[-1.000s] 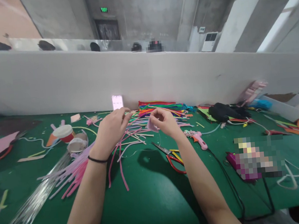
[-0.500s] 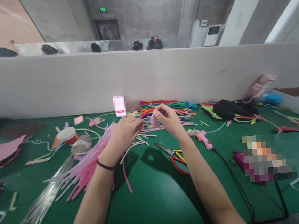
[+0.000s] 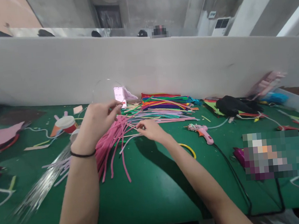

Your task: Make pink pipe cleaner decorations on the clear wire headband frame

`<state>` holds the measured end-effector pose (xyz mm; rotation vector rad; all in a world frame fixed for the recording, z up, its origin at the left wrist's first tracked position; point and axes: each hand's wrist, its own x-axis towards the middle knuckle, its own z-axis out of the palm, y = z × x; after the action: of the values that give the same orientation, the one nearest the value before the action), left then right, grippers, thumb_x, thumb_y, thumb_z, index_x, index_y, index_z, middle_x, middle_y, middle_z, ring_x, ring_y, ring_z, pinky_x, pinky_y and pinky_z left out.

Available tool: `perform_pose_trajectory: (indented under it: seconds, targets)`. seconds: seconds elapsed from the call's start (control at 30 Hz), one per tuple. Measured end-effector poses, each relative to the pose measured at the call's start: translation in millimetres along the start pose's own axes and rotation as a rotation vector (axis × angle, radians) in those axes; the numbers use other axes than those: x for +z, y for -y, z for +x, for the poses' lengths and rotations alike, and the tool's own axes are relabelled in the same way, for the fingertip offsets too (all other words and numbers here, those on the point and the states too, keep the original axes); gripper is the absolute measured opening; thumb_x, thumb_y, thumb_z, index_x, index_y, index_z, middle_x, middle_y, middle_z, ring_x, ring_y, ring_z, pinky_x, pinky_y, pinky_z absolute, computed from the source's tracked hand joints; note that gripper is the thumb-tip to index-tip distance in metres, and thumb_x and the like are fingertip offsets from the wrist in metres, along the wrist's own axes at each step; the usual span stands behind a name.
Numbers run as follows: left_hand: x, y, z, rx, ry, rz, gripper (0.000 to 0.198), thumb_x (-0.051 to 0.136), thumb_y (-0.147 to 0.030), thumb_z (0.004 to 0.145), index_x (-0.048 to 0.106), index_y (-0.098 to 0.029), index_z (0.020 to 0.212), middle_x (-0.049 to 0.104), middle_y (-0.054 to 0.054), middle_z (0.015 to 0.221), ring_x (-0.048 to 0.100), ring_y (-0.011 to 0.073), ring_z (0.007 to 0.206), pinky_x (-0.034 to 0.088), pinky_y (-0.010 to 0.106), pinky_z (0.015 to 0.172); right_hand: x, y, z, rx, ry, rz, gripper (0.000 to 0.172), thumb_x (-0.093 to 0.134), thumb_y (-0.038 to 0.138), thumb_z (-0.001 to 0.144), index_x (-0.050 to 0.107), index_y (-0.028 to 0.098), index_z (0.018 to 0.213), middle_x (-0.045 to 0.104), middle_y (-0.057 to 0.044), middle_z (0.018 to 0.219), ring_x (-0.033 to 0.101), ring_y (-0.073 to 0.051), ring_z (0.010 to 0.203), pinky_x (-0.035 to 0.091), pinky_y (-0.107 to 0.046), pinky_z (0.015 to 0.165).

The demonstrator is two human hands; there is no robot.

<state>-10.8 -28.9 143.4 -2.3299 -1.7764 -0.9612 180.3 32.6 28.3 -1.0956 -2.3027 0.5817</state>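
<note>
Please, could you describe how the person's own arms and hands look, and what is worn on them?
The left grip and right grip are ordinary hands without gloves. The left forearm and right forearm show no sleeves. A thin black band circles the left wrist; nothing is visible on the right one.

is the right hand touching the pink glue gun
Apart. The head view shows green tabletop between the right hand and the pink glue gun.
</note>
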Motion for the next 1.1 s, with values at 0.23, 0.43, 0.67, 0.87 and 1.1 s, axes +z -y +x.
perform_pose_trajectory:
  seconds: [0.23,0.43,0.67,0.87,1.1]
  targets:
    - [2.1,-10,-2,0.061,0.033,-0.034,0.032,0.046,-0.041,0.093,0.070,-0.023,0.102,0.072,0.001,0.068,0.068,0.0180,0.068,0.045,0.028,0.069,91,25,-16,-0.174,0.074,-0.383,0.030,0.047,0.021,0.095,0.069,0.025,0.114,0.061,-0.013,0.116,0.049,-0.027,0.112,0.041,-0.040,0.092]
    - [8.2,-9,1,0.096,0.068,0.001,0.032,0.044,-0.039,0.094,0.069,-0.021,0.102,0.072,0.003,0.071,0.067,0.0190,0.069,0.044,0.028,0.066,94,26,-18,-0.230,0.036,-0.446,0.023,0.050,0.029,0.095,0.073,0.025,0.096,0.061,-0.008,0.123,0.046,-0.028,0.114,0.043,-0.040,0.088]
    - [7.1,-12,1,0.081,0.122,-0.050,0.026,0.046,-0.034,0.092,0.068,-0.020,0.084,0.069,0.001,0.063,0.065,0.0175,0.062,0.045,0.027,0.066,46,15,-7,-0.121,-0.173,-0.055,0.025,0.048,0.031,0.097,0.070,0.019,0.100,0.072,-0.007,0.099,0.062,-0.020,0.094,0.045,-0.035,0.088]
    - [40.8,-23,2,-0.094,0.447,-0.386,0.022,0.051,-0.033,0.088,0.061,-0.017,0.077,0.073,0.002,0.074,0.069,0.0154,0.054,0.049,0.024,0.056,-1,-12,-36,0.266,-0.348,0.498,0.031,0.053,0.044,0.088,0.066,0.018,0.098,0.063,0.001,0.073,0.053,-0.010,0.044,0.040,-0.022,0.043]
    - [122.2,-26,-31,-0.376,0.729,-0.694,0.018,0.053,-0.032,0.088,0.049,-0.018,0.077,0.071,0.006,0.063,0.070,0.0214,0.053,0.050,0.025,0.046,-17,-31,-94,0.502,-0.648,0.343,0.033,0.059,0.043,0.083,0.064,0.017,0.103,0.064,-0.001,0.073,0.048,-0.009,0.040,0.039,-0.023,0.040]
